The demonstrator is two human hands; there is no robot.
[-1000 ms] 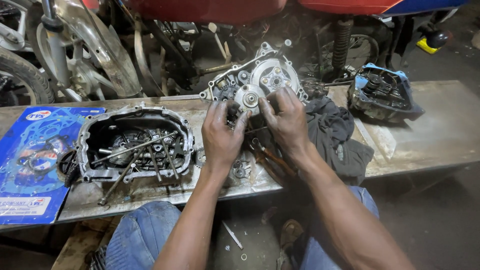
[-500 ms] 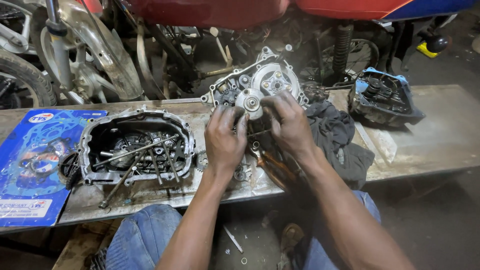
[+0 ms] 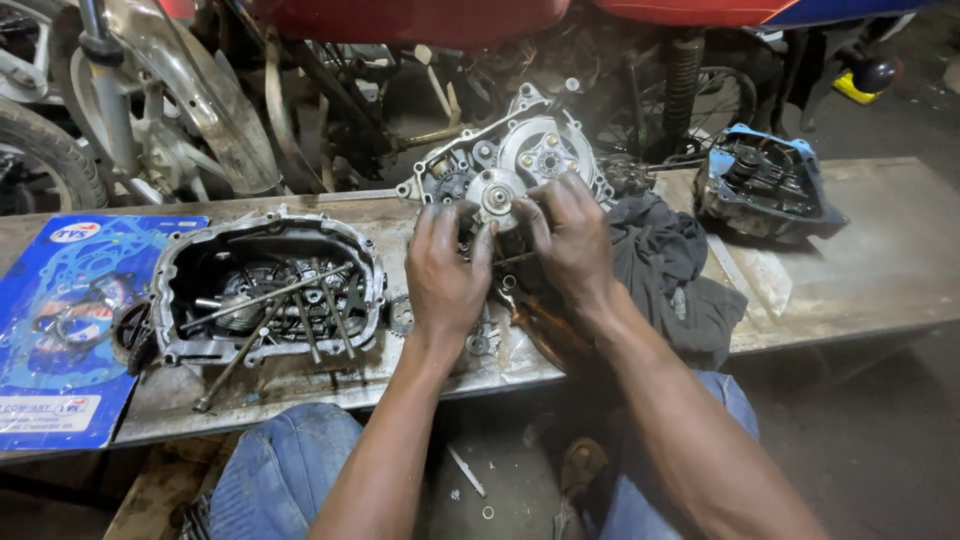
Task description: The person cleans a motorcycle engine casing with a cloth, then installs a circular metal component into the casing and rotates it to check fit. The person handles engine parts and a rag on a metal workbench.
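A grey metal engine case half (image 3: pixel 520 150) with gears and a round silver disc (image 3: pixel 496 192) leans at the back of the metal bench (image 3: pixel 880 270). My left hand (image 3: pixel 447 270) and my right hand (image 3: pixel 568 235) both rest on its lower front, fingers curled around the disc and the parts just below it. What the fingertips pinch is hidden. A dark rag (image 3: pixel 670 270) lies right beside my right hand.
An open engine cover (image 3: pixel 265 290) holding long bolts and tools sits at left, next to a blue gasket packet (image 3: pixel 55 330). Another dark engine part (image 3: pixel 765 190) lies on blue plastic at the right. A motorcycle (image 3: pixel 200 90) stands behind the bench. My knees are below.
Both hands stayed on the case half; fingers shifted slightly around the silver disc. The view moved a little.
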